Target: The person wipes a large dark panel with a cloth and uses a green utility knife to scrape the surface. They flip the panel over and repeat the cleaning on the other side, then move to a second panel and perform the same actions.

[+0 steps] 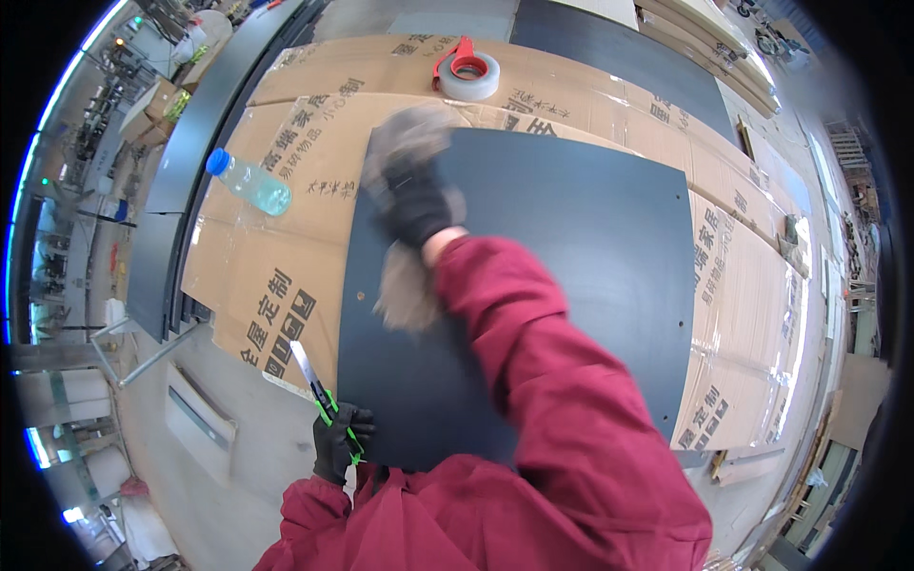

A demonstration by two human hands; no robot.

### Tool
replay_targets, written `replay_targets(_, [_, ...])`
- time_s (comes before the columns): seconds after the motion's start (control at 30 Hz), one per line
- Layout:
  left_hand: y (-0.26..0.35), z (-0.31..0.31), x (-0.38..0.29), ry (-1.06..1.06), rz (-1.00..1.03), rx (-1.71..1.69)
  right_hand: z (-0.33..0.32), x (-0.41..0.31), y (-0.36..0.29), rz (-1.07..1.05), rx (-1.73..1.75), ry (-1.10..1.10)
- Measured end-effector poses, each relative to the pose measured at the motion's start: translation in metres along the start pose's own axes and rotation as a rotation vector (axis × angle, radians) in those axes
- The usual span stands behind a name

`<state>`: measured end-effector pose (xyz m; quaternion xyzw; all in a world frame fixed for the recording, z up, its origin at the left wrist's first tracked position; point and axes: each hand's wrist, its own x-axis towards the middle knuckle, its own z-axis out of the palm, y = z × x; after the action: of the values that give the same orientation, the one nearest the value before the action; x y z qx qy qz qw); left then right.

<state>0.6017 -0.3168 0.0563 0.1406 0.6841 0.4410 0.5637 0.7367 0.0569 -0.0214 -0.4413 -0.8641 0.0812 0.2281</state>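
A dark grey panel (571, 235) with small holes near its side edges lies on flattened cardboard. My right hand (414, 200), in a black glove and blurred by motion, grips a greyish-brown cloth (407, 289) over the panel's upper left part. The cloth spreads above and below the hand. At the panel's lower left corner, my left hand (339, 439), also black-gloved, holds a green and black utility knife (328, 410). Its long blade is out and points up and left, over the cardboard's edge.
Printed cardboard (300, 243) surrounds the panel. A clear bottle with a blue cap (253, 185) lies on it at the left. A red tape dispenser with clear tape (468, 75) rests beyond the panel. More dark panels (193, 143) are stacked at the left.
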Motion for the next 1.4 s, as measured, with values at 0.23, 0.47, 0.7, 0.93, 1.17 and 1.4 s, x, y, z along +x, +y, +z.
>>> replay_targets(0.23, [0.0, -0.001, -0.003, 0.043, -0.014, 0.019, 0.001, 0.006, 0.028, -0.082, 0.112, 0.021])
replay_targets(0.47, [-0.006, -0.005, 0.003, -0.1, -0.053, -0.242, -0.183, -0.139, 0.259, 0.894, -0.484, 0.136])
replay_targets(0.7, [-0.009, -0.002, 0.005, -0.094, 0.053, -0.066, -0.218, -0.369, 0.179, 1.049, -0.448, 0.058])
replay_targets(0.93, [-0.013, -0.001, 0.011, -0.145, 0.064, -0.093, -0.187, -0.357, 0.074, 1.143, -0.651, -0.167])
replay_targets(1.17, [-0.011, -0.017, 0.004, -0.122, 0.046, -0.356, -0.044, -0.201, -0.163, 0.109, 0.131, -0.082])
replay_targets(1.4, [-0.01, -0.065, -0.023, 0.088, 0.229, -0.065, -0.059, -0.254, -0.098, 0.194, 0.035, 0.106])
